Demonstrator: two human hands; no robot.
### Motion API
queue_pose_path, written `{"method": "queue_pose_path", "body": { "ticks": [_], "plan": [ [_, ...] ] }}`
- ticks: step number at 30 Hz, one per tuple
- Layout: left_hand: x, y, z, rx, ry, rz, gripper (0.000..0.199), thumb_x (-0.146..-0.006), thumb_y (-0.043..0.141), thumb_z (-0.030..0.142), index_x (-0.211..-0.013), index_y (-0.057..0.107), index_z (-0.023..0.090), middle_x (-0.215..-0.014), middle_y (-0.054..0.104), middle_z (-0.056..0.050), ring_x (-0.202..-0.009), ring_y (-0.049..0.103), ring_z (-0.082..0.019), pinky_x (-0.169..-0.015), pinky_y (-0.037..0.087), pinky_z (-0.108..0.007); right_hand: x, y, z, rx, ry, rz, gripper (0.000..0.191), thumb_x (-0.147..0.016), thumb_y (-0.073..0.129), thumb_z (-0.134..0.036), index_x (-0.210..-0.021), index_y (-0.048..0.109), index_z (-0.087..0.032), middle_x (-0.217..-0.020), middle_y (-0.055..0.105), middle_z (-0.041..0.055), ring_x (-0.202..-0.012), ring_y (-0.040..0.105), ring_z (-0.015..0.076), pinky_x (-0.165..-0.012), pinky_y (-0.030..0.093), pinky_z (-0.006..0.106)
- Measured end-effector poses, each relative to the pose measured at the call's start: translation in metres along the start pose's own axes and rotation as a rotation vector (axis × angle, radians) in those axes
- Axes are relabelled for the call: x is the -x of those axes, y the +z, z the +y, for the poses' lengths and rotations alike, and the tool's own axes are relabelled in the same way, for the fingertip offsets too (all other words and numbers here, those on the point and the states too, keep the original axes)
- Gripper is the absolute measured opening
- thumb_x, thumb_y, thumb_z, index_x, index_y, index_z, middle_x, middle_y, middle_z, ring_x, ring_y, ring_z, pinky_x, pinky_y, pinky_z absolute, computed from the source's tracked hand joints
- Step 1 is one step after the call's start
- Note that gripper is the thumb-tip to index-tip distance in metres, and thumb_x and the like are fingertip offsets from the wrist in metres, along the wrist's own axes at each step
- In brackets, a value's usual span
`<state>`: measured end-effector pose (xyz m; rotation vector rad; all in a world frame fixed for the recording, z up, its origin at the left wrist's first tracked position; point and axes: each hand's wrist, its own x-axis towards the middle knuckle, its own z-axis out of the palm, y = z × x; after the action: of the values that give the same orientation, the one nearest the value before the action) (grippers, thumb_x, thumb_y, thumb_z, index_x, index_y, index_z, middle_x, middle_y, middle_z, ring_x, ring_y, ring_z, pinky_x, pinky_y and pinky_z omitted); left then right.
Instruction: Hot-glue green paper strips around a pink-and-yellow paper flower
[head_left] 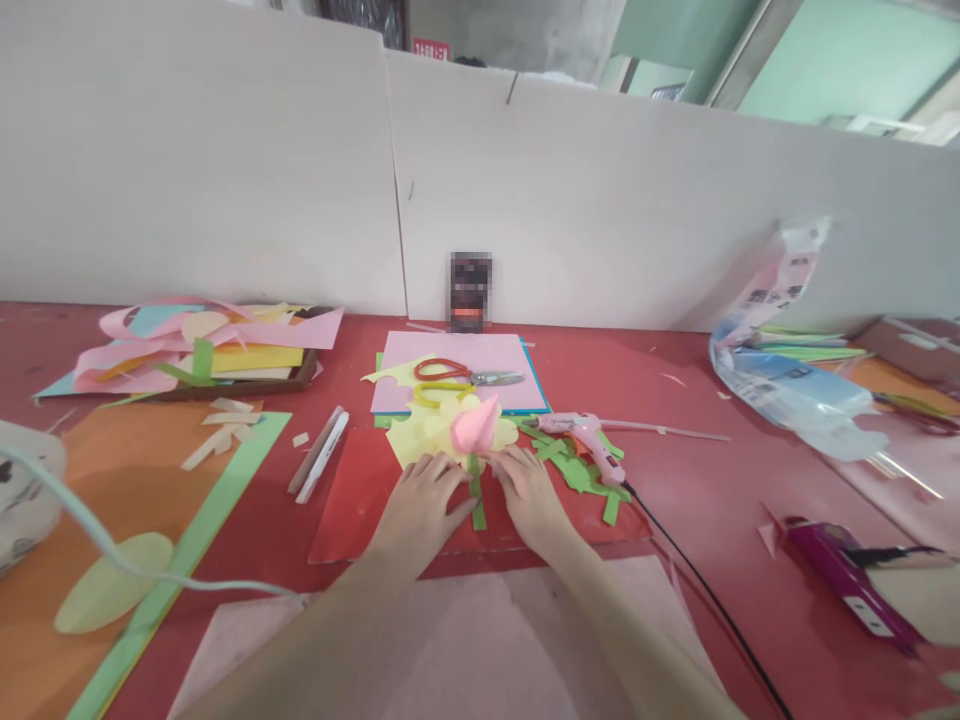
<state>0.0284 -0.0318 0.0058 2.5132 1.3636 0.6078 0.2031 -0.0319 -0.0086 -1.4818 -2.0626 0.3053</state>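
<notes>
Head view: the pink cone (474,430) sits amid yellow petals (441,425) above the red board (356,505), the left hand (427,495) and right hand (529,490) near its base, each grip curled narrow; I cannot tell whether either pinches. Light, even pressure should avoid creasing, clear of the glue gun (594,443).

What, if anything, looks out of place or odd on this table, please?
The pink glue gun lies on its side among loose green paper scraps, right of the right hand, with no stand visible, which looks untidy. Nothing else stands out.
</notes>
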Motion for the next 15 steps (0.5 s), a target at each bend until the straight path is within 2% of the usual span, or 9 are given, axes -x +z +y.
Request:
{"method": "queue_pose_path", "body": {
  "ticks": [5,11,15],
  "plan": [
    [0.0012,-0.0026,0.0019,0.015,-0.004,-0.01,0.022,-0.076,0.06,0.029,-0.096,0.057,0.021,-0.094,0.055,-0.003,-0.089,0.05,-0.02,-0.079,0.042,-0.036,0.0005,-0.0023,-0.0014,-0.01,-0.014,-0.026,0.028,-0.089,0.032,-0.019,-0.092,0.06,-0.022,-0.086,0.059,0.0036,-0.08,0.049,0.0165,-0.071,0.036,0.03],
    [0.0019,-0.0053,0.0034,0.032,-0.02,-0.039,0.027,-0.074,0.062,0.032,-0.097,0.056,0.021,-0.097,0.054,-0.003,-0.091,0.049,-0.022,-0.079,0.042,-0.038,0.0006,0.0029,-0.0004,0.005,0.028,0.005,0.028,-0.088,0.033,-0.015,-0.099,0.058,-0.022,-0.093,0.058,0.0039,-0.085,0.049,0.018,-0.075,0.035,0.031],
    [0.0021,-0.0032,0.001,0.061,-0.021,-0.032,0.027,-0.073,0.063,0.033,-0.098,0.056,0.022,-0.096,0.054,-0.003,-0.091,0.049,-0.021,-0.08,0.041,-0.038,0.0005,-0.0014,0.0005,-0.038,0.02,-0.015,0.029,-0.088,0.034,-0.015,-0.103,0.057,-0.023,-0.093,0.058,0.0039,-0.085,0.049,0.0175,-0.074,0.036,0.03]
  ]
}}
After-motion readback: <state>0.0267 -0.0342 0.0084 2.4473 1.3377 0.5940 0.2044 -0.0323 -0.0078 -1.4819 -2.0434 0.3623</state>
